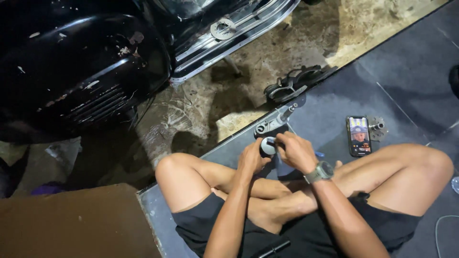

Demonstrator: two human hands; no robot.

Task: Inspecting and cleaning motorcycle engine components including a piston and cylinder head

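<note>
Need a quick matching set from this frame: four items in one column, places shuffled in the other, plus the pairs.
Items:
1. smartphone
2. wristwatch
3. small round grey part
4. black scooter

Places:
A. on the right hand side's wrist
B. top left, on the dirt ground
C. lying on the grey mat, screen lit
D. held between both hands, left hand below

Pairs: 1-C, 2-A, 3-D, 4-B

Glossy black scooter body [81,62] flecked with white chips, chrome trim [229,40] seen, grey mat [334,105], black shorts [382,224], silvery-white round part [267,146] between the fingers [287,143].
</note>
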